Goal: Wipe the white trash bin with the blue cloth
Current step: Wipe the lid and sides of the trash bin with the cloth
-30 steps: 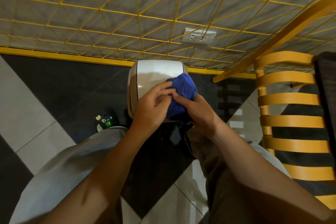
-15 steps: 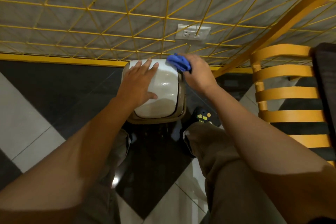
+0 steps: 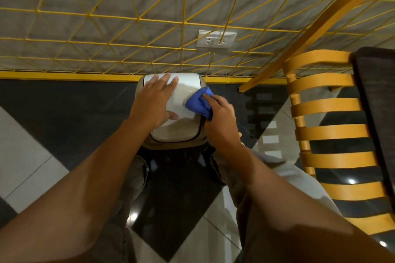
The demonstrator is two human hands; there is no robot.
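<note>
The white trash bin (image 3: 183, 128) stands on the floor against the wall, seen from above, its glossy lid facing me. My left hand (image 3: 155, 100) lies flat on the left half of the lid with fingers straight and spread. My right hand (image 3: 220, 113) grips the bunched blue cloth (image 3: 198, 102) and presses it against the right side of the lid near the rim.
A yellow slatted chair (image 3: 333, 134) stands close on the right, with a dark tabletop (image 3: 376, 102) beyond it. A yellow wire grid and a wall socket (image 3: 215, 39) are behind the bin. My knees flank the bin over black and white floor tiles.
My right hand brought the cloth from the lid's far right corner down to its right side. My left hand left the cloth a second ago and now stays flat on the lid.
</note>
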